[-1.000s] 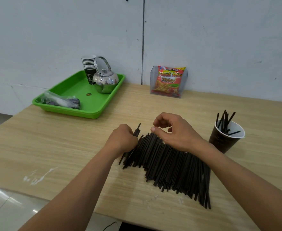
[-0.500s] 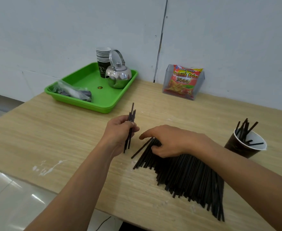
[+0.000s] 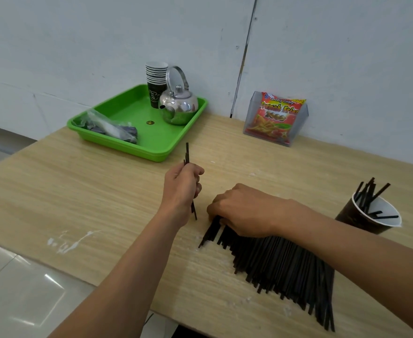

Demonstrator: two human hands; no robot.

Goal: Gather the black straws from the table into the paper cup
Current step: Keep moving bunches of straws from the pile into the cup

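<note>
Head camera view, few upright black straws [image 3: 187, 152] gripped in closed left hand [image 3: 181, 189], right hand [image 3: 243, 211] curled down on straw pile [image 3: 281, 267] on wooden table [image 3: 83, 191], several straws held in paper cup [image 3: 368, 215] at far right.

Pale grey-white wall [image 3: 78, 40] behind, dark vertical seam [image 3: 245, 52] running down it. Light wood-grain table [image 3: 66, 191] against wall, white smears near front edge. Glossy pale tiled floor [image 3: 17, 296] at lower left, reflecting light.
</note>
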